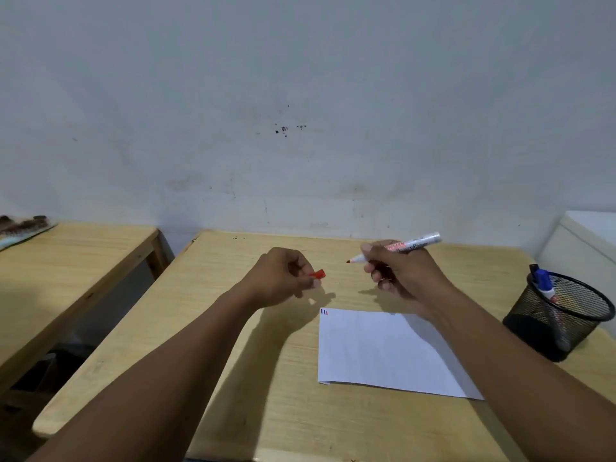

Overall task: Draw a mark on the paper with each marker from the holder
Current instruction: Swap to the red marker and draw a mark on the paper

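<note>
My right hand [400, 271] grips an uncapped red marker [405, 245] above the desk, its red tip pointing left. My left hand [283, 278] pinches the marker's red cap [318, 274], a short gap left of the tip. Below both hands a white sheet of paper [376, 351] lies on the desk, with short blue and red strokes [324, 312] at its top left corner. A black mesh holder [560, 315] stands at the right with a blue-capped marker [543, 281] in it.
The wooden desk [253, 378] meets a pale wall at the back. A second wooden table [66, 258] stands to the left across a gap. A white box-like object [586, 241] sits behind the holder at the far right.
</note>
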`<state>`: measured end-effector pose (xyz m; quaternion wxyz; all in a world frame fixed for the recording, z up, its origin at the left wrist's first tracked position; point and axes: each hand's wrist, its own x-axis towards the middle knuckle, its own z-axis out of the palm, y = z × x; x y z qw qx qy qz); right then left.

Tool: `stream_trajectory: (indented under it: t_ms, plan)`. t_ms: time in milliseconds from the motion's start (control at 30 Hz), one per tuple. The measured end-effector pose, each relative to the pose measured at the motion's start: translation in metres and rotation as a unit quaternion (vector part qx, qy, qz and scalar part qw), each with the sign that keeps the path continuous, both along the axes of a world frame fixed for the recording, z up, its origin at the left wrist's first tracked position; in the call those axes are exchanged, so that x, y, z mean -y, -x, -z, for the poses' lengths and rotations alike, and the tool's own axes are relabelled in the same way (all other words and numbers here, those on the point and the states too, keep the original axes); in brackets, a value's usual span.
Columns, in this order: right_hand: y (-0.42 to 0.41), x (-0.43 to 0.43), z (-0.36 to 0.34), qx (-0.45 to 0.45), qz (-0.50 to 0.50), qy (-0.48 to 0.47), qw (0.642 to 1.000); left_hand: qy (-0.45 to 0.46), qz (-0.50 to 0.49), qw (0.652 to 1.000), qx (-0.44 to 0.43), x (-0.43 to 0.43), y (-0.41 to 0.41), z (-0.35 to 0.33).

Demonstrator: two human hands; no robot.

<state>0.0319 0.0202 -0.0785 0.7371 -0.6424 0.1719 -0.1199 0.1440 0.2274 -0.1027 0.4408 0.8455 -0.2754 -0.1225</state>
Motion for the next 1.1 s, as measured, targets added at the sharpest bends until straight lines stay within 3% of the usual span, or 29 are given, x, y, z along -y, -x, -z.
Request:
stream_trajectory:
  t_ms: [200,567,833,1100]
  plan:
    - [0.016,0.019,-0.034,-0.014,-0.023,-0.023,0.999,0.067,0.035,0.997,-0.009,0.035,0.006,-0.026]
    - [0.034,0.036,-0.035,-0.006,-0.001,-0.009,1.000,0.089,0.086,0.992,-0.009,0.076,0.022,-0.042]
    - [0.042,0.044,-0.036,0.031,-0.016,-0.069,0.997,0.089,0.107,0.988,0.070,0.093,0.035,-0.050]
    - [0.058,0.058,-0.054,-0.025,-0.028,-0.046,0.998,0.103,0.136,0.985,0.017,0.104,0.041,-0.061]
